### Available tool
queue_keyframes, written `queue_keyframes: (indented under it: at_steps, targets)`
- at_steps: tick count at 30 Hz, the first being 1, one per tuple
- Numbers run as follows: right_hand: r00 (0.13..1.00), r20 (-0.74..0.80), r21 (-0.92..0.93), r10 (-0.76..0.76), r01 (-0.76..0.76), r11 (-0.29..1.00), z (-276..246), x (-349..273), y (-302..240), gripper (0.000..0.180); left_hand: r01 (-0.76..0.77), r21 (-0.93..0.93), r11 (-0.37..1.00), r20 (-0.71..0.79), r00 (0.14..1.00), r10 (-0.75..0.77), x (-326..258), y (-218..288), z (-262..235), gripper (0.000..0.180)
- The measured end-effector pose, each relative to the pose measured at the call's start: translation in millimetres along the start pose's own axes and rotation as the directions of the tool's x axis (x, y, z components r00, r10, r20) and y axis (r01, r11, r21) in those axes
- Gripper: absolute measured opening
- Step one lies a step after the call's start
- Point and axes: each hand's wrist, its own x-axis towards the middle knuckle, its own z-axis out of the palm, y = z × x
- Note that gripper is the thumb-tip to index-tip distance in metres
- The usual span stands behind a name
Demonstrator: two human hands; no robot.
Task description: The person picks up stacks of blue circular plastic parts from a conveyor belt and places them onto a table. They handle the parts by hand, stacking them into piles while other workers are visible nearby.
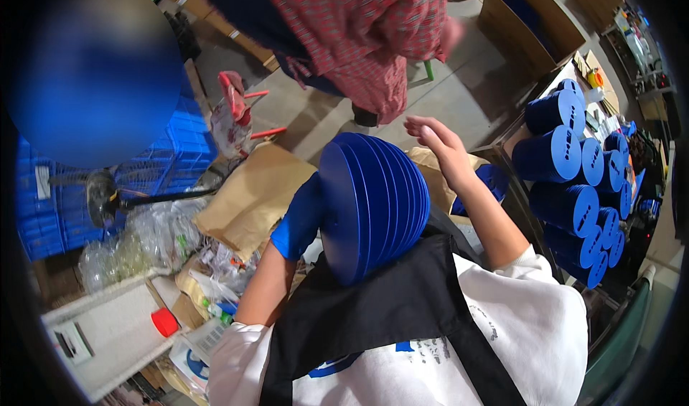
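Note:
In front of my chest stands a stack of round blue discs [380,201], on edge and slightly fanned apart. My left hand [303,209], in a blue glove, grips the stack from its left side; its fingers are partly hidden behind the front disc. My right hand [443,144] is bare and raised beyond the stack's right side, apart from it, with fingers stretched out and nothing in them. A black apron [380,298] covers my front just below the discs.
Several bundles of blue discs [556,155] are piled on the right. Another person in a red checked top [359,33] stands ahead, near an open cardboard box [531,26]. To the left are a fan [104,198], blue crates [172,148], brown paper [251,198] and a blurred blue round shape [93,76].

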Motion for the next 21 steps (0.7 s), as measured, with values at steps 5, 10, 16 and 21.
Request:
queue_keyframes:
  at_steps: [5,10,16,21]
  targets:
    - [0.927,-0.112,-0.178,-0.358,0.336,0.925,-15.0,-29.5,-65.2,0.059,0.084,-0.046,0.995,0.059,0.995,-0.082,63.2,44.3,24.0,0.04]
    - [0.814,0.019,-0.604,-0.58,0.471,0.642,-14.4,1.6,-109.2,0.094,0.064,-0.063,0.996,0.258,0.965,-0.045,115.8,86.5,65.2,0.039]
    - [0.813,-0.046,-0.764,-0.581,0.346,0.545,-29.2,-3.8,-113.2,0.089,0.262,-0.119,0.958,0.388,0.9,-0.198,157.1,126.6,94.3,0.035]
    - [0.798,0.132,-0.867,-0.588,0.381,0.321,-45.6,-9.1,-91.3,0.083,0.475,-0.044,0.879,0.516,0.764,-0.388,208.4,143.1,105.7,0.03]
